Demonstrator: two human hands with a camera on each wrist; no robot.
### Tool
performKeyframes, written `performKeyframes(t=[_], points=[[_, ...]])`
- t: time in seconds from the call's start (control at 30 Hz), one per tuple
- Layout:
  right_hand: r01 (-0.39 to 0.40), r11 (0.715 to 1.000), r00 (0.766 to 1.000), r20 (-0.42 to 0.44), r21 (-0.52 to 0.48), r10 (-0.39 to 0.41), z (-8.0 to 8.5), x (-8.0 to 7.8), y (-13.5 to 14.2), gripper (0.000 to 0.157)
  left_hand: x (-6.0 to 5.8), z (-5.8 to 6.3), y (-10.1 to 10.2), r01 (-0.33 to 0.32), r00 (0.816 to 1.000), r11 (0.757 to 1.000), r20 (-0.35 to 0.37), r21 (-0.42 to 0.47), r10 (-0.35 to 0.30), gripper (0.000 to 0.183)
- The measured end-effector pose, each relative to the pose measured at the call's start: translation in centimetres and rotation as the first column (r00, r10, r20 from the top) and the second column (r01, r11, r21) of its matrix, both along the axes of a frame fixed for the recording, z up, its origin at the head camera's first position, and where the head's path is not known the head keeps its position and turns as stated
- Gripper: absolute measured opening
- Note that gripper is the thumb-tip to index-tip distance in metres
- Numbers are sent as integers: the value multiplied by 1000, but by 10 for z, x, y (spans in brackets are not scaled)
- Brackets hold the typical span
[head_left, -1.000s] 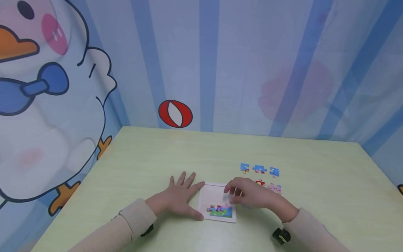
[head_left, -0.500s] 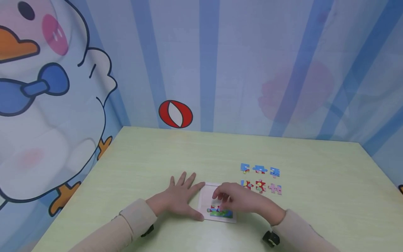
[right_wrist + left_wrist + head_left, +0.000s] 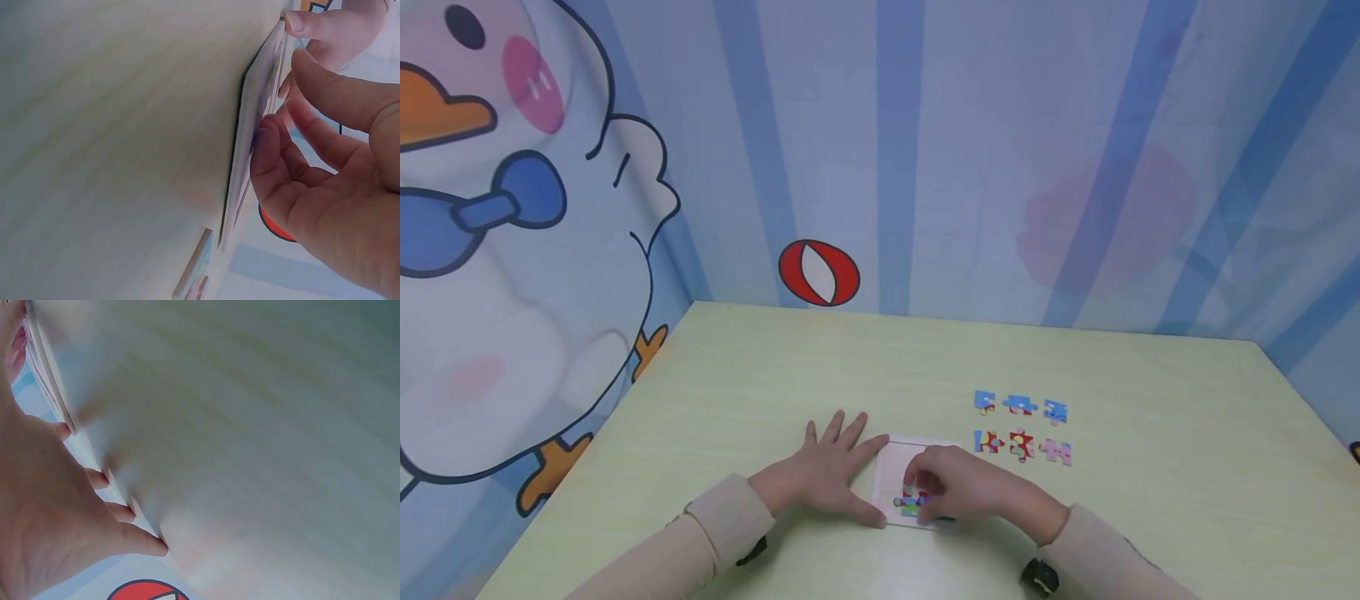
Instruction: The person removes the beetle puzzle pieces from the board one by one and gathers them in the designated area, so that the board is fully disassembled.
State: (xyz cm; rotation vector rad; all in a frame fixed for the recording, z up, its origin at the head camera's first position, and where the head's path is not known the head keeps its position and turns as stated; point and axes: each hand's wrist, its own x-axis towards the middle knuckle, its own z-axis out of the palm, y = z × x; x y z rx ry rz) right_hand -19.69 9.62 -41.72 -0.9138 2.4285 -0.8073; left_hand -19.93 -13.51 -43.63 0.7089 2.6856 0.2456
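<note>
My left hand rests on the table with its fingers spread, the thumb and index fingertip at the left side of a small white-framed puzzle board. Over the lower part of this board my right hand bends its fingers down onto the placed jigsaw pieces, which show red, purple and green. In the right wrist view the thumb stands apart from the bent fingers, and no piece shows between them. The hand hides the lower right of the picture. The board's upper part is bare.
Loose jigsaw pieces lie in two rows right of the board: blue ones behind, including a blue piece, with a red piece and a pink piece in front. A striped cloth backdrop stands behind the pale table.
My right hand has moved left and down over the board, its fingertips now at the placed pieces. The loose front-row pieces it covered have come into view. The left hand has stayed still.
</note>
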Motion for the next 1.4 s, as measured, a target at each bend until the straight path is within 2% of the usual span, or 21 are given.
performKeyframes(t=[0.2,0.47,0.77,1.07,1.4], points=[[10,1000,1000,-6,-10,-10,-1,2,-2,28,0,0,0,1,1000,1000,-3,3,-1,107],[14,1000,1000,-27,-4,-14,-1,4,-6,25,-1,-2,-1,6,1000,1000,-8,-3,-6,108],[44,998,999,-7,49,-44,0,7,-10,28,1,1,0,6,1000,1000,0,-1,-6,106],[43,995,999,-36,90,-40,-3,6,-9,25,2,4,1,-6,1000,1000,1,1,6,106],[20,999,1000,-9,28,-20,-4,3,-5,23,2,1,0,1,1000,1000,1,6,-1,106]])
